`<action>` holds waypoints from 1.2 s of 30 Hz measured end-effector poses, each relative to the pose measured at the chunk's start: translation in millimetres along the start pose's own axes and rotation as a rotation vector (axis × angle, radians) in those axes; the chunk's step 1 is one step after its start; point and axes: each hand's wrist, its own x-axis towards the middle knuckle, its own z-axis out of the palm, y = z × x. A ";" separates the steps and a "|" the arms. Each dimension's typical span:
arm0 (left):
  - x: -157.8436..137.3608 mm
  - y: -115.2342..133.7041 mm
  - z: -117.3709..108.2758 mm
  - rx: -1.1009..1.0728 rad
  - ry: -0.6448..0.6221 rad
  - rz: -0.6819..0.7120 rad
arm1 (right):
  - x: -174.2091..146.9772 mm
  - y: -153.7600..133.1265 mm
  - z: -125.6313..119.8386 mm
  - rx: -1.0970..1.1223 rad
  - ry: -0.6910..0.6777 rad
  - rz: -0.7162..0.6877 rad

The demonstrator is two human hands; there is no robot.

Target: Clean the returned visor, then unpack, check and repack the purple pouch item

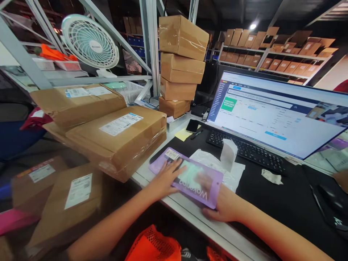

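Observation:
A purple pouch (199,171) with a translucent window, white "Wakening" lettering and a barcode label lies tilted across the front edge of the desk. Something mint green shows through its window. My left hand (165,176) rests on the pouch's left half, fingers spread over the window and thumb by the near edge. At the other end, my right hand (223,203) grips the pouch. Its blurred fingers show through the film and its thumb is outside the near edge; I cannot tell whether those fingers are inside or underneath. Behind the pouch lies a crumpled white plastic bag (236,174).
Large cartons (130,141) stand at the left, partly against the desk. Stacked boxes (182,68) rise behind. A keyboard (250,152) sits before the monitor (272,112), with a mouse (330,198) to the right. A phone (192,125) and pen (197,135) lie near yellow paper.

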 end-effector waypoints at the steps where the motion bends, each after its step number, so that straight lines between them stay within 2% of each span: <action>1: -0.1 0.0 0.5 0.005 -0.006 0.013 | 4.7 1.1 1.6 0.012 -0.015 0.014; 4: -0.9 -1.3 0.5 0.025 0.008 0.039 | 22.9 5.7 5.6 0.059 -0.053 0.007; 8: -2.9 0.5 -1.8 0.080 0.017 0.029 | 35.0 16.0 5.7 0.062 -0.013 -0.055; 11: -3.7 4.7 -3.5 0.128 -0.014 -0.008 | 22.0 24.8 2.7 0.040 0.037 -0.067; 14: -2.9 6.2 -4.4 0.192 -0.050 -0.010 | -1.2 30.0 -1.4 0.021 0.025 -0.024; 20: 4.5 3.3 -3.6 0.292 -0.023 0.227 | -31.3 23.3 -8.4 0.013 0.016 -0.066; 26: 19.9 28.6 10.6 0.325 0.002 0.230 | -27.1 20.8 5.5 0.043 0.102 -0.062; 30: 28.0 37.6 26.0 0.377 0.026 0.343 | -21.9 25.2 12.8 0.041 0.108 -0.057; 32: 30.7 34.9 27.0 0.372 0.037 0.353 | -26.5 26.8 9.4 0.004 0.196 -0.031; 36: 36.0 35.4 9.8 0.285 0.018 0.339 | -38.1 25.9 -7.1 -0.191 0.572 0.076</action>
